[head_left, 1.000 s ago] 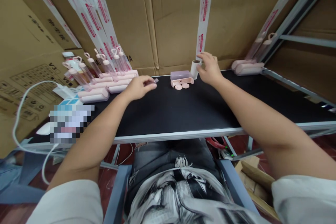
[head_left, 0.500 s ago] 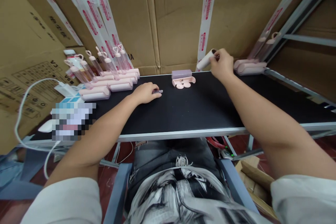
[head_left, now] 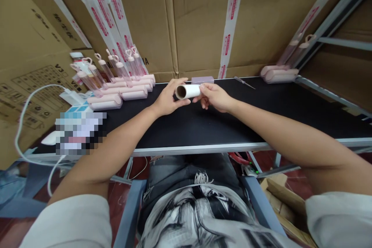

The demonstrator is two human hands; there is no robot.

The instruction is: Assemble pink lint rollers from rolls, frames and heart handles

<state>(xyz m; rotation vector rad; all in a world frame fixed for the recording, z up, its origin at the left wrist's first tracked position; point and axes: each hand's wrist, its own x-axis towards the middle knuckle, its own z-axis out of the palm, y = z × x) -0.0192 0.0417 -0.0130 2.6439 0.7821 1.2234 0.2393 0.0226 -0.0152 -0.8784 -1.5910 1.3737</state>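
Note:
A white roll (head_left: 192, 91) with a hollow brown core is held above the black table, its open end facing left. My right hand (head_left: 213, 96) pinches the roll's right end. Around the left end, my left hand (head_left: 172, 99) has its thumb and fingers spread on either side; whether they touch it is unclear. Just behind the roll lies a translucent purple block (head_left: 202, 80). The small pink parts are hidden behind my hands and the roll.
Several pink cases with clear tubes (head_left: 133, 92) stand at the left, more pink cases (head_left: 281, 75) at the back right. A thin tool (head_left: 244, 82) lies near the rear edge. A cable and a blurred device (head_left: 81, 133) are at the left.
My right hand has brought the white roll from the back right to the middle. The left hand has opened wider beside it. The thin tool now shows on the table.

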